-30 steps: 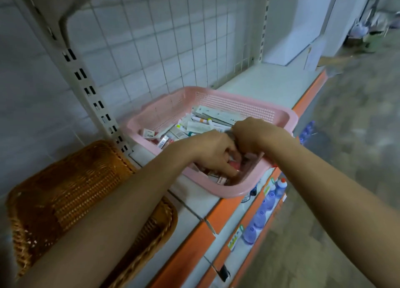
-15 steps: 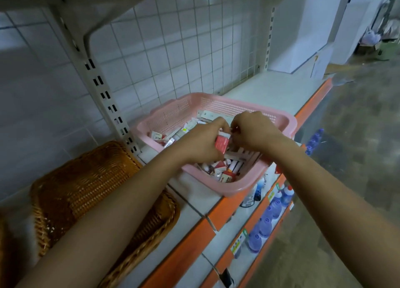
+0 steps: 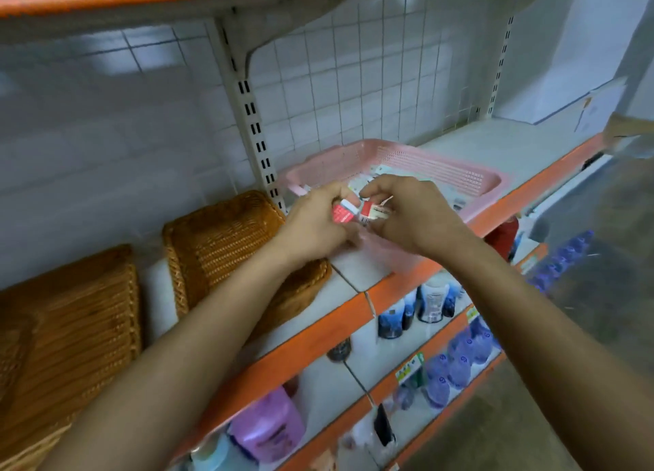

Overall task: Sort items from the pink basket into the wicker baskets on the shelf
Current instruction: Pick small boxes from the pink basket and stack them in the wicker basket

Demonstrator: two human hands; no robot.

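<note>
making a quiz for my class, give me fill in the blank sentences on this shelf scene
The left hand and right hand hold small ____ and white boxes.
The wicker baskets sit to the ____ of the pink basket.
The shelf edge is coloured ____.
Missing words: red; left; orange.

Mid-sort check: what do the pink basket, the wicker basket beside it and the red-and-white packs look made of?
Pink basket: moulded plastic, matte, given its fine perforated walls. Wicker basket: woven rattan or a synthetic look-alike, slightly glossy brown strands. Red-and-white packs: probably printed cardboard, boxy edges; blur leaves it open.
</note>
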